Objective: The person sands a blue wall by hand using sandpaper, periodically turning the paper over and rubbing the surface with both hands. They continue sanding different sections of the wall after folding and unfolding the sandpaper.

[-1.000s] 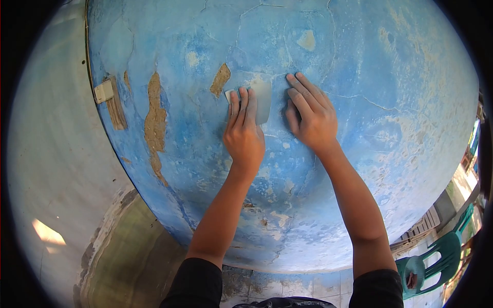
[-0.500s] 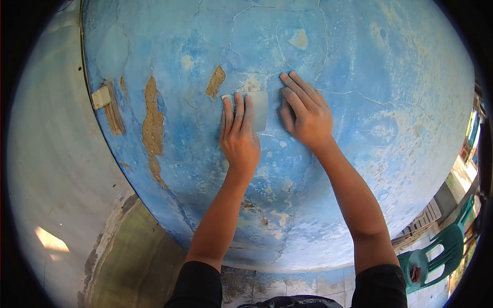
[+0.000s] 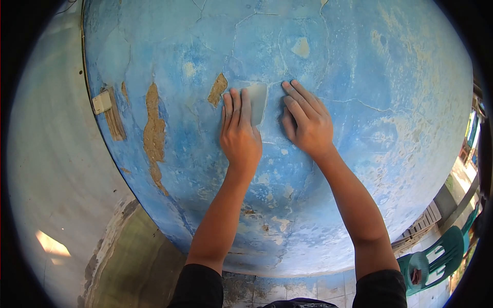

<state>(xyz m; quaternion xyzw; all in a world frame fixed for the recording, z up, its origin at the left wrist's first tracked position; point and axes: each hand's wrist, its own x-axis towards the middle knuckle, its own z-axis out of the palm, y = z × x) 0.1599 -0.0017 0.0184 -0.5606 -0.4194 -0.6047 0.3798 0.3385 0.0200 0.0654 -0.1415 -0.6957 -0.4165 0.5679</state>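
Observation:
A small light-grey sheet of sandpaper (image 3: pixel 259 99) lies against the cracked blue wall (image 3: pixel 354 66). My left hand (image 3: pixel 240 128) presses it there with fingers stretched upward and together. The sheet's right part shows beside the fingers; the rest is under the hand, and the thumb is mostly hidden. Just right of the sheet, my right hand (image 3: pixel 309 120) rests on the wall with its fingers extended and nothing in it. Dust greys the fingers of both hands. Up and left of my left hand is a bare brown patch (image 3: pixel 217 90) where paint and plaster have come off.
On the left, a long brown patch (image 3: pixel 153 133) runs down the wall, near a pale switch box (image 3: pixel 101 102) on a wooden strip (image 3: pixel 114 123). A green plastic chair (image 3: pixel 446 251) stands at lower right. Tiled floor (image 3: pixel 328 287) shows below.
My left hand and the sandpaper have slid up the wall, covering the whitish spot above. My right hand stays at nearly the same place. The view has tilted up slightly.

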